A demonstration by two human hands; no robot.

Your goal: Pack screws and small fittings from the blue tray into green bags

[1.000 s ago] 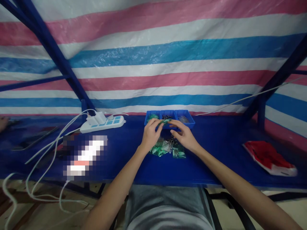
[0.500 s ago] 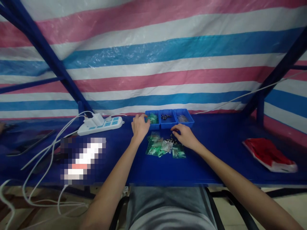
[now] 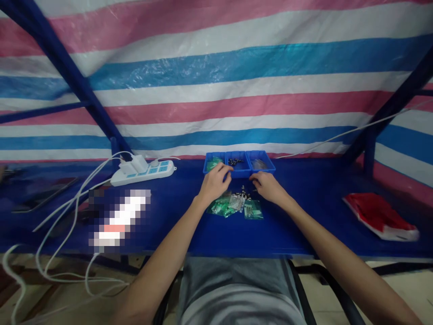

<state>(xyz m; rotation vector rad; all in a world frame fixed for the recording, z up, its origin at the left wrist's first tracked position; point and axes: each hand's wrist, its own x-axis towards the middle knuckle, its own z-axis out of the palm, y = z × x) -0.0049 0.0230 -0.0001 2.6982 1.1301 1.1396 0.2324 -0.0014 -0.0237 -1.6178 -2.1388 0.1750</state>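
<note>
My left hand (image 3: 215, 184) hovers over the pile of small green and clear bags (image 3: 225, 206), just in front of the blue bins. Its fingers curve to the right with the thumb apart, and nothing shows in them. Facing it, my right hand (image 3: 269, 186) is closed, fingertips curled together by the loose small screws (image 3: 244, 195). Whatever it may hold is too small to make out. A green bag with several screws (image 3: 253, 210) lies at the pile's right. Behind stand three joined blue bins (image 3: 241, 173): green bags (image 3: 214, 161) left, dark screws (image 3: 235, 161) middle, clear bags (image 3: 259, 164) right.
A white power strip (image 3: 145, 174) with plugs and trailing cables (image 3: 76, 198) lies on the left of the blue table (image 3: 219, 239). A pixelated bright patch covers something below it. A red and white package (image 3: 380, 215) rests at the right. Striped sheeting hangs behind.
My left hand has moved right and toward me, from the left bin's edge to above the bag pile. My right hand has shifted slightly right and away from the loose screws.
</note>
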